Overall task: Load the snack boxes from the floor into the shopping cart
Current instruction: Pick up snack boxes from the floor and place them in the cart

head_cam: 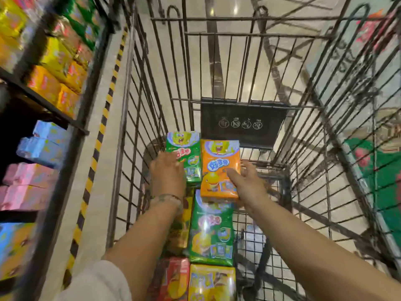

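cart (238,25): dark wire basket seen from above, a black flap (242,124) with four round pictograms on its far wall
far green box (186,153): at the far end of the cart floor, by the left wall, face up, touching the orange box on its right
orange box (219,168): just right of the far green box, face up, near end resting over the far end of the near green box
near green box (211,229): middle of the cart floor, lengthwise, face up
yellow box (212,283): near end of the cart, just behind the near green box
red box (173,281): near end, left of the yellow box, touching it
dim yellow box (181,224): left of the near green box, partly hidden under the left forearm
left hand (168,172): palm down on the near left part of the far green box, fingers fairly straight and lying flat on it, not curled round; a bracelet (168,197) on the wrist
right hand (243,181): at the right near edge of the orange box, fingers spread and loose, thumb lying on the box face; whether it grips, cannot tell
shelves (43,83): left of the cart, blurred yellow, orange, blue and pink packs
floor (104,170): pale tile with a black-and-yellow striped strip along the shelf foot
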Motion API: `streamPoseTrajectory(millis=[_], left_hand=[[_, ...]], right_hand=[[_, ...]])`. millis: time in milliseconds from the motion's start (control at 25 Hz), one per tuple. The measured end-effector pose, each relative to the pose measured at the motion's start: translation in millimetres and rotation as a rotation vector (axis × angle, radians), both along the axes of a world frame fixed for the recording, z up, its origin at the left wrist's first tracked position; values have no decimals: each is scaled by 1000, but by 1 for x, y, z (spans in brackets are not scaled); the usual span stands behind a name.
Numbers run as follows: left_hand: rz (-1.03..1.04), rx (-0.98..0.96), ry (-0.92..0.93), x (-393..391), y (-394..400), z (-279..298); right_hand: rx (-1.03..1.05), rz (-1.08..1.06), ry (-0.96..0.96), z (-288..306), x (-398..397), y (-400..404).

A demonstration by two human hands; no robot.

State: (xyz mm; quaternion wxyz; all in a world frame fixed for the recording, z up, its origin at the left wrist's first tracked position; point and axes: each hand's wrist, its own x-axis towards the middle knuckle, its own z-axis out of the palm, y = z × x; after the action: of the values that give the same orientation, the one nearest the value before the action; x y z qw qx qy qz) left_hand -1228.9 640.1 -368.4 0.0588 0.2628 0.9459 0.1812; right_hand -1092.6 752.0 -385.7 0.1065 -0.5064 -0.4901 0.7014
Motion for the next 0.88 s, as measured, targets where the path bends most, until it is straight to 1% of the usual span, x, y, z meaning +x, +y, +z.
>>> streamPoseTrajectory(millis=[40,80,200,280,320,440,600,680,760,880], left_hand=[[-51,-68,50,4,-5,-7],[-88,-118,48,8,-8,-11],[-114,-244,-17,12,-12,-13],[-91,-220,19,8,-10,-15],[-91,-202,29,6,-10,-16],[-159,-163,35,4,-11,-19],[-203,-235,-77,9,-11,-8],[-183,-162,-138,11,-9,8],[-188,-111,-146,10,-5,29],[-358,-38,-137,-1,-5,77]], right_hand=[[44,-13,-24,-2,-7,0],[105,-4,-69,-4,-12,1],[233,54,-197,-8,-22,3],[322,83,-223,-1,-24,-3],[379,129,-225,1,-24,-8],[514,230,-204,-6,-24,-13],[582,294,-207,-7,-25,-8],[604,338,-209,4,-20,-3],[660,362,-216,21,-15,7],[764,489,-253,63,-11,23]])
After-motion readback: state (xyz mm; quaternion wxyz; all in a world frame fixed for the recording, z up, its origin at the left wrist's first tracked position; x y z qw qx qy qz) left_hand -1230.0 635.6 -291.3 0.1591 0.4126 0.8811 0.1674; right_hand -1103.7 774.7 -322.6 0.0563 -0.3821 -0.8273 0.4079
